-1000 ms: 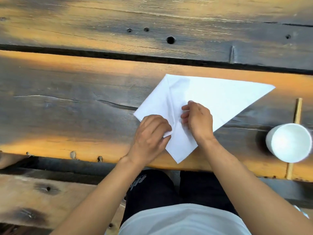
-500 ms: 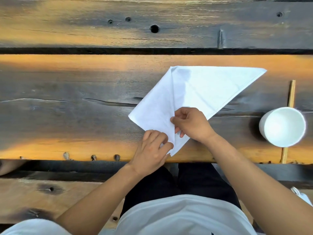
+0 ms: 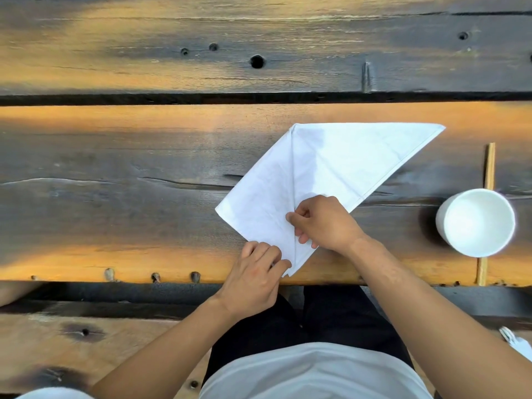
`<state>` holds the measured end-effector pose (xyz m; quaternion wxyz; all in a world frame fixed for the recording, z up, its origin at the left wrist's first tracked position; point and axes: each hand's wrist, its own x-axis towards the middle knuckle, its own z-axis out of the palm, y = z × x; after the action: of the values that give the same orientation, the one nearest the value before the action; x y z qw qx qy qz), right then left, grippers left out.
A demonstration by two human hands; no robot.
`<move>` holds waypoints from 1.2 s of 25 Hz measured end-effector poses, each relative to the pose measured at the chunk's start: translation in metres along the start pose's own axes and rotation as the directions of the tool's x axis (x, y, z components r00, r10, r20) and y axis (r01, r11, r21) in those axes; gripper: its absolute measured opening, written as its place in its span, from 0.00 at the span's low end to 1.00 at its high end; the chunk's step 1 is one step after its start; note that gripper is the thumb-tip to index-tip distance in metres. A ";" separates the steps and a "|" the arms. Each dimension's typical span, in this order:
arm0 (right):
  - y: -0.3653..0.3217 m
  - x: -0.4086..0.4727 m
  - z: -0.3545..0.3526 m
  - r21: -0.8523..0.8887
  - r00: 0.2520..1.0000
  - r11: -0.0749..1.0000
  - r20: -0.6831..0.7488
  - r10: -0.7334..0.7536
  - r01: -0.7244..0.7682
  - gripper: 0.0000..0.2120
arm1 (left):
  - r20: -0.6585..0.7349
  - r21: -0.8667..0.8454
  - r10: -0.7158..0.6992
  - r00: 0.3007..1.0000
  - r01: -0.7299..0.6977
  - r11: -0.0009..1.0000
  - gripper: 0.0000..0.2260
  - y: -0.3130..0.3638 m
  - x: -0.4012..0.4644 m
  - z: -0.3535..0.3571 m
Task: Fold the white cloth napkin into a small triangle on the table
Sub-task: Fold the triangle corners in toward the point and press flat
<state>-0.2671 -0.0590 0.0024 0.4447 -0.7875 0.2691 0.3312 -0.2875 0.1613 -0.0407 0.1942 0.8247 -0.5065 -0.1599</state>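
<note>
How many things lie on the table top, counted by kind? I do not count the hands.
White cloth napkin: 1
White cup: 1
Thin wooden stick, partly under the cup: 1
Total: 3

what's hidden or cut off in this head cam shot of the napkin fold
- Napkin: the near tip and part of the centre crease are covered by the left hand and right hand.
- Both hands' fingertips curl out of sight, so the exact grip on the cloth is unclear.
- Wooden stick: its middle is hidden by the white cup.
- White object: cut off by the right edge, unidentifiable.
</note>
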 end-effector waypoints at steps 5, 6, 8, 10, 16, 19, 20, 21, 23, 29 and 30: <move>0.004 0.002 0.000 -0.138 0.999 0.990 0.031 0.005 -0.001 0.19 | 0.001 -0.003 0.034 0.999 -0.034 0.999 0.10 0.001 -0.002 -0.001; 0.004 0.003 -0.002 -0.150 1.000 0.989 0.020 0.002 0.001 0.21 | -0.030 -0.012 0.021 0.999 -0.022 1.000 0.10 0.001 0.000 -0.003; 0.000 0.007 -0.010 -0.195 0.995 0.981 -0.094 -0.017 -0.002 0.21 | -0.152 -0.037 -0.088 0.984 0.084 0.996 0.10 -0.003 0.011 -0.010; -0.009 0.019 -0.020 -0.185 0.936 0.981 -0.333 -0.118 0.058 0.14 | -0.280 -0.055 -0.257 0.925 0.252 0.966 0.12 -0.014 0.034 -0.021; -0.024 0.079 -0.024 -0.615 0.593 0.740 -0.497 -0.633 0.273 0.19 | -0.135 0.178 -0.381 0.914 0.401 0.899 0.28 -0.047 0.111 -0.037; -0.005 0.089 -0.021 -0.758 0.715 0.596 -0.260 -0.649 0.266 0.28 | -0.030 0.293 -0.364 0.931 0.356 0.887 0.32 -0.048 0.116 -0.025; 0.002 0.091 -0.022 -0.776 0.747 0.574 -0.214 -0.630 0.262 0.29 | -0.015 0.319 -0.354 0.935 0.339 0.885 0.33 -0.048 0.115 -0.021; 0.008 0.093 -0.024 -0.785 0.770 0.564 -0.188 -0.609 0.254 0.30 | -0.004 0.336 -0.346 0.938 0.327 0.883 0.33 -0.049 0.112 -0.018; 0.016 0.096 -0.028 -0.798 0.791 0.551 -0.165 -0.589 0.244 0.31 | 0.023 0.341 -0.347 0.938 0.319 0.884 0.34 -0.052 0.109 -0.016; 0.020 0.098 -0.028 -0.808 0.789 0.537 -0.158 -0.594 0.242 0.34 | 0.079 0.331 -0.349 0.934 0.306 0.893 0.36 -0.059 0.087 -0.014; 0.020 0.098 -0.027 -0.809 0.789 0.536 -0.159 -0.594 0.241 0.34 | 0.082 0.335 -0.349 0.934 0.304 0.892 0.37 -0.059 0.076 -0.014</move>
<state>-0.2111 -0.1050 -0.0723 0.0757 -0.9903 -0.0071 0.1162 -0.2024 0.1199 -0.0626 -0.0062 0.9052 -0.3918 -0.1643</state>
